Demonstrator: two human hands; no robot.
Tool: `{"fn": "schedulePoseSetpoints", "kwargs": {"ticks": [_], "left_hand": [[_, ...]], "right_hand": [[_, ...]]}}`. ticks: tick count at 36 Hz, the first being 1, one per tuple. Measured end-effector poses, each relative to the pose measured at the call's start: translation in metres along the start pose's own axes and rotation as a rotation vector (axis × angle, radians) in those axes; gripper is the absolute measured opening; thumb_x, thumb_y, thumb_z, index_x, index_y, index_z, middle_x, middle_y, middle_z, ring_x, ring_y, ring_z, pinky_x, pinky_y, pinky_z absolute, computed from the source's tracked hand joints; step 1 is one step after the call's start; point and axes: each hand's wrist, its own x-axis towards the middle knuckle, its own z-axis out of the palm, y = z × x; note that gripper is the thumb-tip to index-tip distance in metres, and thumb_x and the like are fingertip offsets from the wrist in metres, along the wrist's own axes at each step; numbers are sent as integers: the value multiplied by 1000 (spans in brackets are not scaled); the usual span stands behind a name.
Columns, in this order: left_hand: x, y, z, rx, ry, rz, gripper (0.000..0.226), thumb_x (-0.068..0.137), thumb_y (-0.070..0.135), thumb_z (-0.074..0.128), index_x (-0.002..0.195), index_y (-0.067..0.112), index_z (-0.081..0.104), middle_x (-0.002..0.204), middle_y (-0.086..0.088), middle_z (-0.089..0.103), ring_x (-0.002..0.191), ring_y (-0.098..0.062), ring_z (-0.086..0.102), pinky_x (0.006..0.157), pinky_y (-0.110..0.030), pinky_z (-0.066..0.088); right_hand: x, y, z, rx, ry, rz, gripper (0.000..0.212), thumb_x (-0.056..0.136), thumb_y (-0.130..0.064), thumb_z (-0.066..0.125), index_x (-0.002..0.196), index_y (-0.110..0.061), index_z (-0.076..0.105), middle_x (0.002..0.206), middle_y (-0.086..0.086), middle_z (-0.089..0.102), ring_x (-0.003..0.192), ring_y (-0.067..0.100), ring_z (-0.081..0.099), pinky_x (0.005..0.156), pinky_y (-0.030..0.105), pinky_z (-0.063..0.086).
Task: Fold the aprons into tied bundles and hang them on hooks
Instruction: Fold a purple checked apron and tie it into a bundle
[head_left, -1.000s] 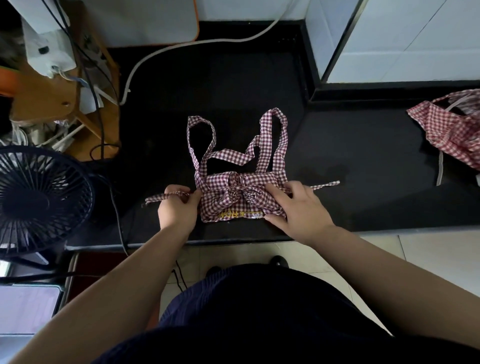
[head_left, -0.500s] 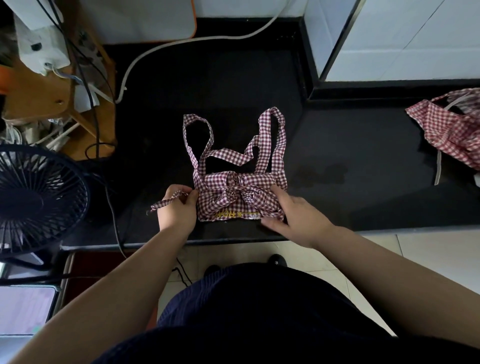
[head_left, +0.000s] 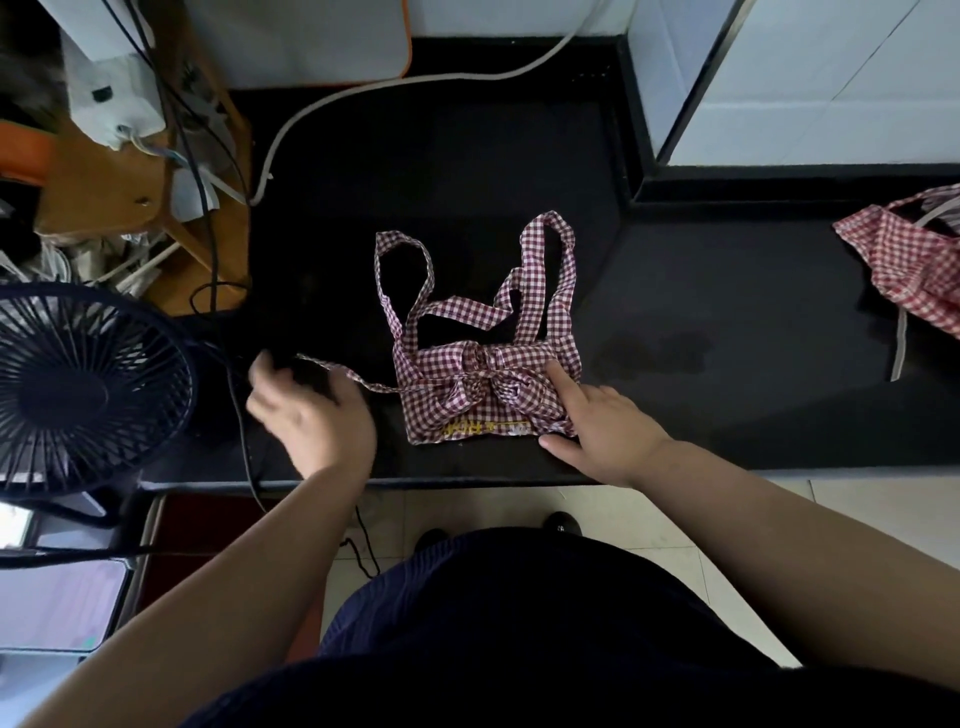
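A red-and-white checked apron (head_left: 467, 395) lies folded into a small bundle on the black counter (head_left: 727, 415), a knot at its middle and two strap loops (head_left: 550, 270) reaching away from me. My right hand (head_left: 608, 426) presses the bundle's right end, index finger straight on top and thumb along the front edge. My left hand (head_left: 311, 410) is blurred, left of the bundle, fingers spread. A thin tie strap (head_left: 332, 370) runs from the bundle leftward past its knuckles. I see no grip on it.
A second checked apron (head_left: 914, 260) lies crumpled at the counter's right end. A black fan (head_left: 78, 389) stands at the left with cables (head_left: 239, 384) beside it. A wooden shelf with clutter (head_left: 130, 197) sits far left. White tiled walls rise behind.
My left hand has let go of the left tie strap and swung left, opening. The strap now lies stretched out leftward. My right hand stays on the bundle, index finger now straight.
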Motion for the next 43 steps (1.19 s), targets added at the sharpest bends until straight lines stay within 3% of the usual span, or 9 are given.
{"fn": "schedulePoseSetpoints", "kwargs": {"ticks": [3, 5, 9, 18, 23, 26, 30, 35, 43], "left_hand": [[-11, 4, 5, 154, -332, 807, 45, 90, 22, 55, 132, 7, 51, 128, -21, 50, 115, -31, 47, 96, -39, 40], [-17, 1, 7, 300, -648, 1053, 51, 92, 35, 46, 138, 13, 47, 137, -14, 50, 125, -30, 48, 100, -46, 41], [-24, -21, 2, 442, -924, 893, 89, 88, 63, 34, 151, 17, -9, 160, 2, -1, 148, -11, -6, 121, -32, 3], [-9, -22, -1, 660, -1036, 757, 102, 75, 74, 51, 142, 40, -17, 149, 25, -29, 139, -9, -34, 114, -33, -4], [-5, -13, 3, 642, -972, 753, 96, 79, 62, 63, 150, 35, 5, 153, 22, -8, 148, -24, -1, 118, -41, 16], [-4, -16, 7, 507, -839, 793, 79, 78, 51, 70, 145, 22, 40, 152, 3, 36, 135, -38, 35, 106, -51, 37], [4, -8, 14, 402, -771, 752, 66, 75, 35, 72, 136, 20, 53, 140, 0, 52, 120, -37, 48, 99, -46, 42], [18, 22, 15, 173, -800, 387, 19, 75, 42, 77, 86, 31, 66, 85, 6, 68, 85, -11, 63, 65, -20, 46], [3, 49, 26, -22, -779, -193, 33, 78, 39, 75, 104, 22, 62, 94, 10, 65, 90, -10, 64, 71, -22, 49]], "right_hand": [[1, 1, 0, -20, 30, -13, 83, 94, -53, 42, 151, -20, -9, 138, 9, 45, 124, 27, 43, 105, 36, 32], [0, 1, 0, -31, 38, -23, 87, 94, -54, 42, 151, -18, -12, 139, 8, 44, 124, 27, 43, 104, 35, 32], [-3, 6, -2, -33, 58, -66, 95, 90, -56, 49, 149, -22, -18, 137, 8, 44, 122, 26, 43, 102, 35, 34], [10, 23, -4, -143, -26, -160, 74, 94, -55, 41, 150, -37, -4, 138, 7, 41, 125, 26, 39, 106, 34, 31], [17, 19, 2, -76, 63, -170, 63, 99, -39, 41, 152, -28, 9, 130, 9, 51, 120, 28, 45, 103, 34, 33], [17, 13, 4, 233, 160, -151, 55, 97, -28, 49, 148, -19, 30, 128, 10, 57, 116, 28, 51, 96, 30, 37], [21, 4, -14, 645, 158, 3, 40, 95, -26, 55, 135, -20, 51, 121, 1, 62, 111, 18, 56, 89, 23, 41], [25, -2, -42, 1008, 135, 109, 5, 91, -28, 60, 89, -30, 64, 88, -12, 67, 82, 5, 62, 78, 24, 47], [20, -6, -47, 1189, 52, 180, 32, 72, -34, 77, 100, -24, 66, 103, -6, 70, 94, 9, 65, 79, 21, 49]]}}
